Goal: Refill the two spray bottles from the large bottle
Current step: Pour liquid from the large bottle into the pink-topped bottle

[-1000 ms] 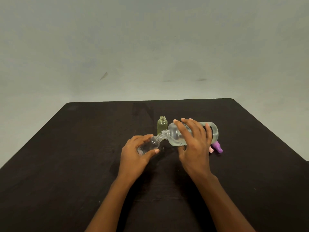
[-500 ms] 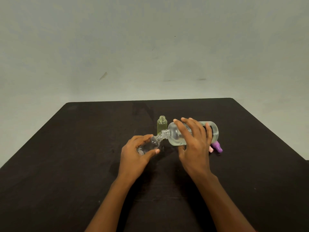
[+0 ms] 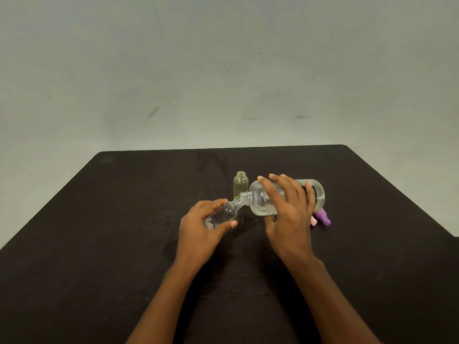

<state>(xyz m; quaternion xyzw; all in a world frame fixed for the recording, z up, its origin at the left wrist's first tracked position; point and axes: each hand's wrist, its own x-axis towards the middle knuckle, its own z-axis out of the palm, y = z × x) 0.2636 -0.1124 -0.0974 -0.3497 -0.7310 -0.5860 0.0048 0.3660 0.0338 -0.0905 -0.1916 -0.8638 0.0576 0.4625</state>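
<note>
A pale grey-green wall [image 3: 223, 70] rises behind the black table [image 3: 99, 244]. At mid-table the right hand [image 3: 290, 219] curls round the large clear bottle [image 3: 260, 202], which is tipped sideways. Its neck meets the mouth of the tilted small clear bottle [image 3: 223, 216], gripped by the left hand [image 3: 201, 232]. An uncapped yellowish bottle [image 3: 240, 187] stands just behind. A purple cap [image 3: 323, 217] and a pink cap [image 3: 313, 220] lie to the right.

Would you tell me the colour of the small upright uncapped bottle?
The small upright uncapped bottle is translucent yellow-green, seen best in the head view.
</note>
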